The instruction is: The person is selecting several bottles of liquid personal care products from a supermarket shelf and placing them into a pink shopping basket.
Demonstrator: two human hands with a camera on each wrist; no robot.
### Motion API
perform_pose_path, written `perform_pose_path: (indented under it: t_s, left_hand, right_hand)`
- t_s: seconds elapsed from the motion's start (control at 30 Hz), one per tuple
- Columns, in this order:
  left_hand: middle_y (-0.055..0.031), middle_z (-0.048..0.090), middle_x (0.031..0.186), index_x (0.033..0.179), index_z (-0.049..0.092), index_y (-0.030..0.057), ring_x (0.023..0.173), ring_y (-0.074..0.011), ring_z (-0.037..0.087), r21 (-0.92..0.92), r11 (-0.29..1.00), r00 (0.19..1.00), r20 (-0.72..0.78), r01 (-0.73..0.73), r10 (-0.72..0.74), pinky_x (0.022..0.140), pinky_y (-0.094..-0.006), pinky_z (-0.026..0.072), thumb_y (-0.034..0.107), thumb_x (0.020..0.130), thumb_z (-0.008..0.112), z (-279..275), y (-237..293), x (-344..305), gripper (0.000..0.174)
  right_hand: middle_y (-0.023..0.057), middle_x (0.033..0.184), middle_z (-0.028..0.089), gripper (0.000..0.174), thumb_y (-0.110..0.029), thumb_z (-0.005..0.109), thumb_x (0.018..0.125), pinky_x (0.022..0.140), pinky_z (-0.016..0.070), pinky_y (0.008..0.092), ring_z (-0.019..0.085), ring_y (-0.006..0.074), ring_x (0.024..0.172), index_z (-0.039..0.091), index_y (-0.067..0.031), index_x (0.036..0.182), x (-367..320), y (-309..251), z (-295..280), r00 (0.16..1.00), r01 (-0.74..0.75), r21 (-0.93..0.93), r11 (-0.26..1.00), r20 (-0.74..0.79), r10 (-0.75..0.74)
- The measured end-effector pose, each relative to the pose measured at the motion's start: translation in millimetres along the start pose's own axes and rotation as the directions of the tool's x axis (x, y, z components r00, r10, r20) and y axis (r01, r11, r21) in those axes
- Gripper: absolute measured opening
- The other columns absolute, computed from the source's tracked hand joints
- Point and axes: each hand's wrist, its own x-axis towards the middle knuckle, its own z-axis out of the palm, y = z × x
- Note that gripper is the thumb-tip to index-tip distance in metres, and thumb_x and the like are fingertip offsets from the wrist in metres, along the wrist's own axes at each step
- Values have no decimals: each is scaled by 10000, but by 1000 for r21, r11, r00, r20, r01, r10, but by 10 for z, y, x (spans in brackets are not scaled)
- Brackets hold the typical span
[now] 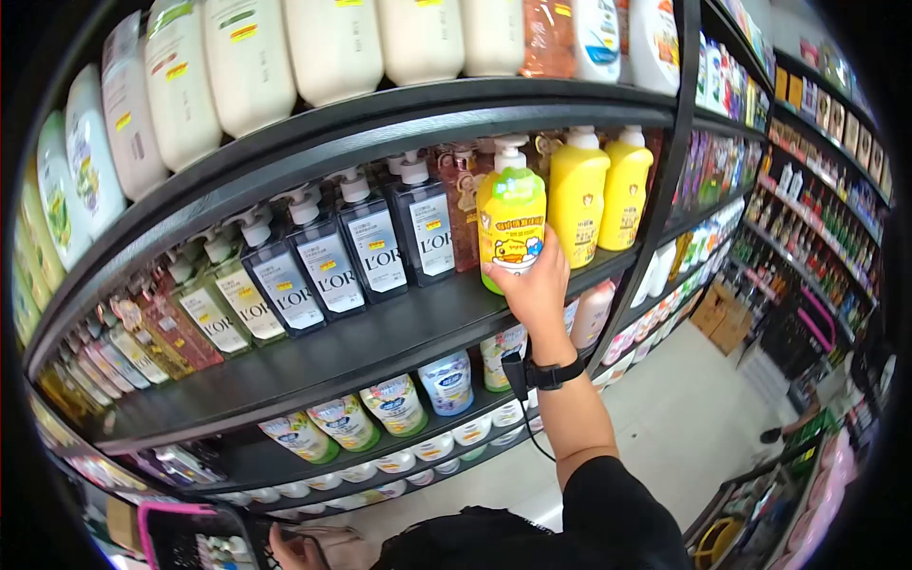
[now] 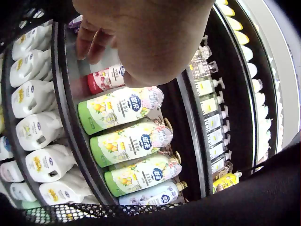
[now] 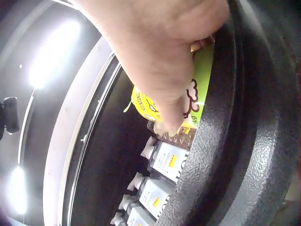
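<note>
My right hand (image 1: 540, 283) grips the lower part of a yellow pump bottle (image 1: 513, 214) with a green collar label and a cartoon duck. The bottle stands upright at the front of the middle shelf. In the right wrist view the thumb of the right hand (image 3: 160, 61) lies along the side of the yellow bottle (image 3: 203, 80), and the palm hides much of it. My left hand (image 1: 296, 549) is low at the bottom left, beside a black basket (image 1: 157, 532) with a pink rim. In the left wrist view the left hand's fingers hang loosely, holding nothing.
Two more yellow bottles (image 1: 578, 195) stand right of the gripped one. Dark pump bottles (image 1: 372, 237) with pale labels line up to its left. A black shelf edge (image 1: 380, 375) runs below. White bottles (image 1: 337, 52) fill the upper shelf. Cardboard boxes (image 1: 722, 318) sit across the aisle.
</note>
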Motion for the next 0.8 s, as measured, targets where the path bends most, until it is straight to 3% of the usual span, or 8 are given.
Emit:
perform_pose_path:
  t_s: [0.17, 0.27, 0.37, 0.4, 0.5, 0.63, 0.77, 0.8]
  left_hand:
    - [-143, 635, 989, 1448, 383, -62, 804, -205, 581, -95, 995, 1000, -13, -8, 7, 755, -334, 502, 99, 927, 684, 139, -6, 77, 622]
    - [-158, 647, 1017, 1449, 387, -57, 843, -232, 628, 40, 976, 977, -14, -213, 214, 774, -333, 524, 189, 985, 624, 183, 158, 23, 577]
    - [-172, 494, 1342, 1462, 373, -38, 1001, -205, 607, -149, 988, 998, 47, -28, 35, 872, -331, 515, -2, 906, 626, 504, -288, 47, 612]
    - [-140, 510, 1232, 1409, 425, -23, 870, -139, 596, -142, 974, 984, -43, -179, 175, 759, -278, 512, -48, 886, 627, 627, -423, 75, 562]
    - [-170, 535, 1274, 1422, 421, -13, 1020, -226, 608, -294, 953, 992, 82, -70, 98, 892, -332, 510, -19, 870, 628, 483, 204, 122, 589]
    - [-136, 569, 1169, 1321, 507, -16, 903, -180, 648, -452, 889, 989, 83, -71, 121, 807, -297, 539, -61, 866, 621, 489, 464, 250, 471]
    - [-130, 637, 1116, 1259, 558, -27, 906, -184, 678, -472, 879, 922, 305, -71, 239, 818, -311, 550, -22, 880, 646, 199, 862, 431, 389]
    - [-127, 684, 1080, 1214, 599, -28, 934, -181, 685, -500, 864, 912, 329, -54, 247, 826, -309, 547, 9, 885, 667, 139, 940, 478, 338]
  right_hand:
    - [273, 1273, 528, 1002, -387, 915, 650, 1013, 442, 483, 529, 439, 1178, 393, 60, 1379, 11, -65, -17, 992, -102, 76, 992, 82, 96]
    - [271, 1264, 560, 991, -370, 913, 656, 971, 484, 462, 572, 418, 1162, 389, 66, 1376, 27, -14, 11, 993, -87, 160, 983, 95, 72]
    - [268, 1228, 608, 969, -344, 913, 659, 959, 494, 465, 607, 415, 1129, 396, 69, 1367, 45, -55, -36, 976, -180, 201, 963, 155, 151]
    - [241, 1169, 655, 904, -281, 908, 676, 914, 524, 431, 667, 359, 1048, 412, 72, 1344, 39, -23, -21, 988, -126, 159, 979, 111, 109]
    - [205, 1142, 665, 834, -229, 895, 703, 844, 553, 376, 690, 277, 985, 425, 70, 1324, 48, 37, -84, 953, -256, 486, 836, 272, 134]
    - [150, 1136, 664, 739, -120, 843, 735, 773, 574, 328, 684, 211, 967, 433, 54, 1326, -116, -106, -381, 911, -401, 635, 661, 351, 215]
    - [138, 1323, 587, 693, -68, 682, 843, 1028, 496, 392, 616, 254, 1182, 357, 18, 1449, -653, -326, -755, 868, -487, 840, 240, 497, 20]
    - [141, 1345, 576, 709, -109, 690, 852, 1032, 497, 392, 613, 258, 1198, 346, 14, 1459, -798, -282, -733, 855, -471, 847, 248, 507, -107]
